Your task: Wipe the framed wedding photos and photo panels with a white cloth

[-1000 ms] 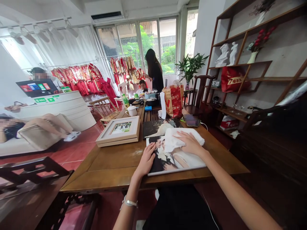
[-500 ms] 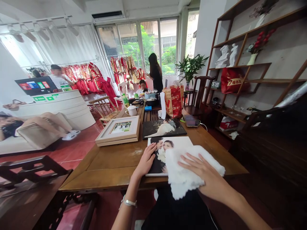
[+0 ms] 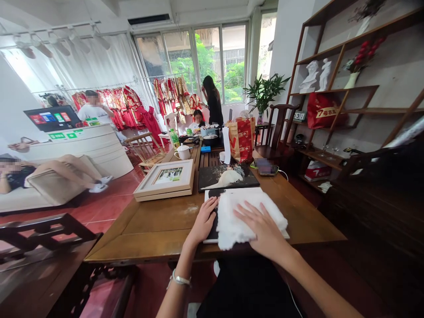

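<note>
A wedding photo panel (image 3: 212, 240) lies flat on the wooden table in front of me, largely covered by a white cloth (image 3: 228, 227). My left hand (image 3: 204, 220) rests on the panel's left side, fingers extended and holding nothing. Over the cloth, my right hand (image 3: 263, 227) presses down with its fingers spread, not wrapped round it. The couple's faces in the picture are hidden under the cloth. Just beyond, touching or nearly touching the panel, lies a dark photo panel (image 3: 228, 179) showing a white gown.
Stacked wooden photo frames (image 3: 168, 179) lie at the left, near a white lidded cup (image 3: 183, 152). A paper bag (image 3: 243, 139) and a phone (image 3: 266, 167) with a cable are farther back right. A dark chair (image 3: 46, 251) stands at left. Other people are in the background.
My right hand and the cloth have slid left and slightly away from me across the panel, covering the pictured faces. My left hand stays on the panel's left side.
</note>
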Demonstrator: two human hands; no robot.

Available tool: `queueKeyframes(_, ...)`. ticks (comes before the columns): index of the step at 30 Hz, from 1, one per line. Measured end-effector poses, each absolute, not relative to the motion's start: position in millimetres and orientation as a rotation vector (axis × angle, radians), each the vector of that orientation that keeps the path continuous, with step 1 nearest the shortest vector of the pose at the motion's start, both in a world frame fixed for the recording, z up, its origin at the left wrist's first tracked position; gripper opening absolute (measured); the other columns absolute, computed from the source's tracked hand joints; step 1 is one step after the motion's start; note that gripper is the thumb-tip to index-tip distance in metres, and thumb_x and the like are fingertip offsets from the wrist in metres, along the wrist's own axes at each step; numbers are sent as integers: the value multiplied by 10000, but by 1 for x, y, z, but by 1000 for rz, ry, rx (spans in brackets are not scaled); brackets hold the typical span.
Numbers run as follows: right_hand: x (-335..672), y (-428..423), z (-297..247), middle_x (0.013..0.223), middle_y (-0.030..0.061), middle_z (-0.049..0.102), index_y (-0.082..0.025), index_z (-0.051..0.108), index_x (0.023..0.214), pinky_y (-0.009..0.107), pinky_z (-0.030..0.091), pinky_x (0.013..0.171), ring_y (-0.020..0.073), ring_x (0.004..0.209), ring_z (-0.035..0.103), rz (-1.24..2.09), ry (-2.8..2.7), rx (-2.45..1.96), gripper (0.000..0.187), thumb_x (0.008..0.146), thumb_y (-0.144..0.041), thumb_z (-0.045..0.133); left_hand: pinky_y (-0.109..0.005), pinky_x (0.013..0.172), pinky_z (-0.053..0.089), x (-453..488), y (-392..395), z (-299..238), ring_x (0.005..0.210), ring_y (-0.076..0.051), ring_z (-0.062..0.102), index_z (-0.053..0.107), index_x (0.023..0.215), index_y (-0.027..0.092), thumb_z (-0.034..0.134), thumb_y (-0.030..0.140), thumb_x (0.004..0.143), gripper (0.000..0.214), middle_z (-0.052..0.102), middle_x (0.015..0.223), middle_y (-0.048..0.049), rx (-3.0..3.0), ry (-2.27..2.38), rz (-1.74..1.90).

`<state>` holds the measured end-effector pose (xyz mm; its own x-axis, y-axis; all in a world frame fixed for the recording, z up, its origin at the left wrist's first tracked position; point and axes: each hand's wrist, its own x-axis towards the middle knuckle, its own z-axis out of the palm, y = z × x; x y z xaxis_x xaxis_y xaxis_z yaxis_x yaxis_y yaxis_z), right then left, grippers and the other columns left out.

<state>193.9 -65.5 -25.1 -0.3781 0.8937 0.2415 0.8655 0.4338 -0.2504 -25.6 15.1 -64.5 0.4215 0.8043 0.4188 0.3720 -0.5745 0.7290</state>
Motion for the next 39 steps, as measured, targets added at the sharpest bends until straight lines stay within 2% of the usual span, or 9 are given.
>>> queueKeyframes(3, 206, -106, -28, 1457, -22, 302, -302, 299, 1389, 534, 52, 1091, 246, 1360, 187, 132, -2447, -1346, 810, 620, -117, 475, -460, 1112, 187, -25, 15, -64, 1311, -193, 305, 495, 1260, 236, 399, 129, 846, 438, 420, 1381, -52, 2138, 989, 1048)
queueKeyframes(6, 226, -120, -30, 1452, -18, 310, -309, 265, 1402, 511, 82, 1097, 239, 1353, 215, 132, -2478, -1313, 751, 694, -178, 481, -447, 1116, 182, -26, 15, -63, 1312, -188, 303, 486, 1268, 237, 398, 135, 847, 442, 411, 1387, -52, 2145, 981, 1030)
queueKeyframes(8, 239, -114, -33, 1441, -15, 334, -317, 299, 1388, 511, 105, 1094, 241, 1344, 241, 103, -2423, -1378, 724, 700, -179, 479, -442, 1117, 178, -27, 15, -62, 1318, -183, 293, 474, 1279, 237, 392, 145, 853, 443, 403, 1392, -52, 2151, 977, 1009)
queueKeyframes(13, 253, -57, -37, 1400, -5, 410, -283, 419, 1327, 511, 154, 1082, 233, 1316, 304, 43, -2219, -1595, 739, 615, -88, 447, -448, 1115, 179, -28, 14, -59, 1323, -183, 282, 459, 1291, 243, 391, 157, 860, 444, 395, 1399, -51, 2179, 964, 983)
queueKeyframes(19, 231, 12, -22, 1373, 33, 451, -219, 479, 1282, 523, 165, 1066, 247, 1293, 336, 93, -2084, -1778, 646, 648, -94, 452, -456, 1112, 184, -27, 14, -58, 1323, -183, 282, 458, 1292, 246, 392, 164, 864, 441, 393, 1401, -53, 2189, 980, 975)
queueKeyframes(25, 207, -38, -30, 1405, 16, 406, -261, 425, 1322, 533, 100, 1077, 254, 1324, 272, 31, -2248, -1576, 674, 661, -154, 499, -455, 1113, 185, -26, 13, -60, 1318, -197, 291, 474, 1281, 220, 391, 167, 869, 424, 409, 1390, -65, 2192, 995, 1006)
queueKeyframes(30, 217, -97, -41, 1418, 19, 385, -275, 385, 1350, 502, 133, 1081, 266, 1324, 275, -71, -2321, -1415, 660, 707, -207, 518, -444, 1116, 188, -26, 13, -60, 1321, -189, 284, 464, 1287, 215, 378, 143, 863, 439, 400, 1395, -62, 2191, 995, 999)
queueKeyframes(35, 236, -74, -43, 1374, 17, 452, -258, 430, 1317, 490, 187, 1063, 255, 1291, 339, -129, -2201, -1544, 638, 691, -168, 514, -454, 1113, 192, -27, 14, -60, 1323, -189, 281, 451, 1297, 219, 373, 147, 867, 443, 394, 1399, -64, 2208, 986, 985)
queueKeyframes(39, 238, -27, -38, 1323, 53, 511, -230, 502, 1254, 515, 224, 1036, 276, 1263, 379, -102, -2086, -1648, 507, 747, -251, 518, -461, 1112, 190, -28, 14, -61, 1323, -192, 285, 457, 1292, 242, 389, 152, 863, 443, 401, 1397, -51, 2213, 965, 987)
